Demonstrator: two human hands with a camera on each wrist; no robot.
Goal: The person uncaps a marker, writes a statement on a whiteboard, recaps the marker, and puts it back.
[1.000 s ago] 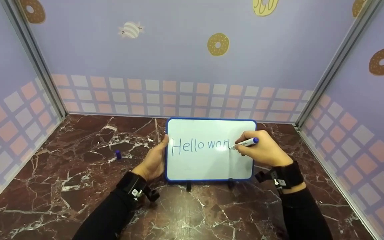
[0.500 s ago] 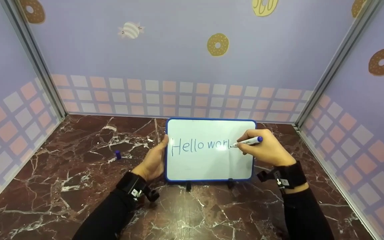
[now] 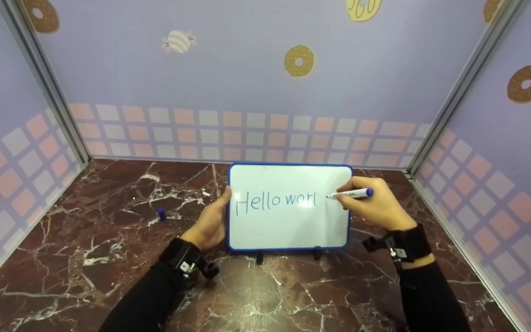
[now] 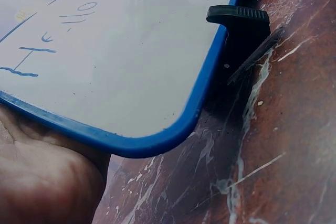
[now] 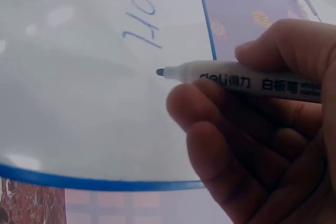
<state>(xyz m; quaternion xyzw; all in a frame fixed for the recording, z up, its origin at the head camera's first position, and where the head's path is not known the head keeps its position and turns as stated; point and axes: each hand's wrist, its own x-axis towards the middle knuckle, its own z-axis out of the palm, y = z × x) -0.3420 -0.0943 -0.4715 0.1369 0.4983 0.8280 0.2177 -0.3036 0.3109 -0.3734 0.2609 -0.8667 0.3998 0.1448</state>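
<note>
A small whiteboard [image 3: 284, 230] with a blue frame stands propped up on the table, "Hello worl" written across it in blue. At its left edge, my left hand [image 3: 211, 223] grips the frame, thumb at the rim and the other fingers hidden behind the board. The left wrist view shows the palm [image 4: 50, 177] against the blue edge. My right hand [image 3: 374, 203] pinches a white whiteboard marker [image 3: 356, 193] with a blue end. In the right wrist view the marker's dark tip [image 5: 160, 72] is uncapped, close over the white surface just past the "l".
A blue marker cap [image 3: 162, 214] stands on the dark marbled table [image 3: 109, 276], left of the left hand. Black stand feet [image 4: 239, 17] support the board's bottom edge. Patterned panels [image 3: 228, 83] enclose the table at the back and both sides.
My right hand has moved right with the marker, its tip going from the foot of the "l" to a spot right of that letter. The left hand keeps its place at the board.
</note>
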